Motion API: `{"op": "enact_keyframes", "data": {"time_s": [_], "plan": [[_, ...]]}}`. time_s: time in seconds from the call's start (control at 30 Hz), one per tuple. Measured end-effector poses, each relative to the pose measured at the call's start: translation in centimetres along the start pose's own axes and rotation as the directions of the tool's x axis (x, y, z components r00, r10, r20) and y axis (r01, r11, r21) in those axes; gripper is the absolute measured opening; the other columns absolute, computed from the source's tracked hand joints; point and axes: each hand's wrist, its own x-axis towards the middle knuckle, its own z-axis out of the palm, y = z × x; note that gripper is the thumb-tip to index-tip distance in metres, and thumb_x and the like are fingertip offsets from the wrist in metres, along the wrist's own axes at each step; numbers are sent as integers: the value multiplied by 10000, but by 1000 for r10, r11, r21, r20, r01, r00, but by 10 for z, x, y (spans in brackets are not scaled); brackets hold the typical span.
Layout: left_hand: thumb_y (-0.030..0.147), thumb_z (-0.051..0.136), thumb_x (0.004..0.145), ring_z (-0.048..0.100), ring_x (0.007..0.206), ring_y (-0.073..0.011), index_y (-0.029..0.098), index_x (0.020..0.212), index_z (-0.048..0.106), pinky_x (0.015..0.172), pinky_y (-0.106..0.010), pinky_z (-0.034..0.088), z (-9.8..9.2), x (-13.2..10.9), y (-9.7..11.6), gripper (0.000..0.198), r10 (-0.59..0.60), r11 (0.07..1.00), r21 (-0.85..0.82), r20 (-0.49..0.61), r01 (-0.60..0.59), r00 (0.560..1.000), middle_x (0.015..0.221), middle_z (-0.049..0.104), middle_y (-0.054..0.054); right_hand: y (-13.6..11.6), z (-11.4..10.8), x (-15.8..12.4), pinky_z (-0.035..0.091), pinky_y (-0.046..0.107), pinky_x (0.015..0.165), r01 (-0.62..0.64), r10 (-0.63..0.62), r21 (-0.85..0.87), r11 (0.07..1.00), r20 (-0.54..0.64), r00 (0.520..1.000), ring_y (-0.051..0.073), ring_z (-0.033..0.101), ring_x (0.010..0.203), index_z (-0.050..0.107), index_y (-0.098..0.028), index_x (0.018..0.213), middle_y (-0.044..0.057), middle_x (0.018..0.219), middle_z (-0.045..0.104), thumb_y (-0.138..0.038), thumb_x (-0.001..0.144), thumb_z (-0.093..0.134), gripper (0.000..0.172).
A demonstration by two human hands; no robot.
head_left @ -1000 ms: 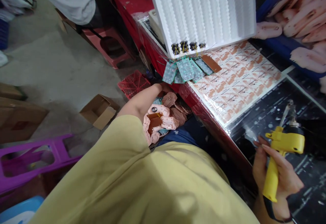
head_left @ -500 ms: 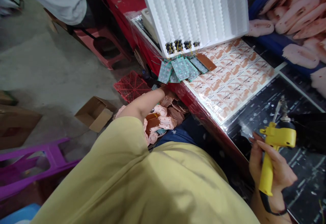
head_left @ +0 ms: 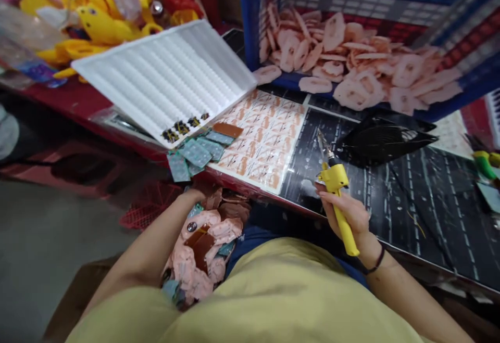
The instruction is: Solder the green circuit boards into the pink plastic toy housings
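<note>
My right hand [head_left: 353, 213] is wrapped round the handle of a yellow soldering gun [head_left: 336, 179], its metal tip pointing away from me over the black tabletop. My left hand [head_left: 196, 194] reaches down below the table edge at the far side of a pile of pink moulded parts [head_left: 191, 267]. Its fingers are hidden there, so what they touch does not show. Brown and green boards lie among the pink parts. Just above that hand, several green circuit boards [head_left: 195, 153] overhang the table edge, wired to small black components [head_left: 180, 128] in a white foam tray [head_left: 167, 80].
A blue crate [head_left: 250, 20] holding several flat pink pieces [head_left: 363, 56] stands at the back. Yellow toy-like parts [head_left: 105, 25] are heaped at back left. A black fan-like object [head_left: 386, 137] sits right of the soldering gun. A printed sheet [head_left: 253, 145] covers part of the table.
My view has swung to the right and up, bringing in the crate and the yellow parts. My right hand still holds the soldering gun; my left hand stays low by the pink pile.
</note>
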Motion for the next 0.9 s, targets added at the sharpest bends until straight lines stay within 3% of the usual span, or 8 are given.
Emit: {"op": "enact_keyframes", "data": {"time_s": [0.2, 0.3, 0.37, 0.43, 0.57, 0.63, 0.77, 0.9], "plan": [[369, 562, 888, 683, 1063, -349, 155, 898, 756, 953, -414, 488, -12, -53, -4, 290, -1, 957, 285, 217, -63, 976, 1023, 763, -144, 7, -34, -7, 628, 262, 749, 16, -14, 12, 1000, -104, 994, 160, 729, 881, 510, -198, 1344, 57, 1043, 736, 19, 892, 555, 504], [510, 475, 907, 676, 1130, -284, 227, 1130, 741, 974, -347, 494, -30, -80, 29, 448, 171, 964, 104, 452, -243, 875, 1207, 731, -89, 23, -59, -18, 628, 269, 747, -33, 20, -80, 996, -161, 987, 183, 722, 944, 610, -201, 1173, 64, 1126, 715, 12, 877, 573, 367], [632, 500, 869, 689, 1092, -269, 252, 1199, 716, 945, -334, 518, -47, -92, 58, 548, 239, 970, -83, 526, -231, 816, 1189, 738, -74, 35, -77, -28, 627, 265, 752, -74, 38, -165, 984, -208, 977, 194, 715, 976, 633, -205, 1084, 65, 1190, 691, -22, 871, 608, 282], [735, 535, 807, 717, 965, -264, 253, 1188, 717, 849, -339, 556, -66, -95, 90, 641, 270, 957, -236, 519, -168, 811, 1091, 763, -81, 47, -95, -38, 625, 256, 766, -109, 41, -266, 958, -248, 968, 194, 714, 980, 633, -207, 1062, 62, 1213, 681, -51, 862, 638, 253], [784, 616, 717, 711, 825, -247, 230, 1123, 725, 750, -342, 564, -110, -67, 163, 696, 333, 925, -273, 250, -264, 909, 985, 768, -91, 67, -133, -59, 621, 265, 813, -178, 77, -383, 907, -264, 961, 190, 717, 965, 626, -206, 1075, 59, 1202, 687, -84, 861, 651, 247], [766, 645, 698, 700, 824, -245, 208, 1126, 718, 738, -335, 557, -132, -41, 209, 707, 392, 912, -172, 103, -372, 914, 967, 764, -95, 76, -149, -70, 615, 280, 852, -205, 101, -388, 899, -270, 957, 189, 712, 985, 624, -199, 1087, 67, 1227, 676, -100, 867, 655, 243], [623, 629, 785, 681, 920, -222, 187, 1150, 706, 831, -294, 536, -162, 18, 322, 573, 575, 815, 118, -46, -567, 817, 1027, 763, -72, 94, -171, -88, 598, 289, 910, -222, 110, -423, 879, -273, 956, 178, 705, 1009, 623, -185, 1087, 70, 1234, 674, -99, 872, 661, 234], [333, 561, 914, 657, 1001, -193, 113, 1158, 708, 920, -255, 472, -160, 67, 435, 359, 666, 631, 549, -20, -548, 746, 1131, 743, -87, 109, -174, -99, 605, 310, 901, -251, 156, -394, 884, -258, 954, 195, 701, 1027, 619, -187, 1099, 90, 1225, 676, -117, 891, 639, 221]]}}
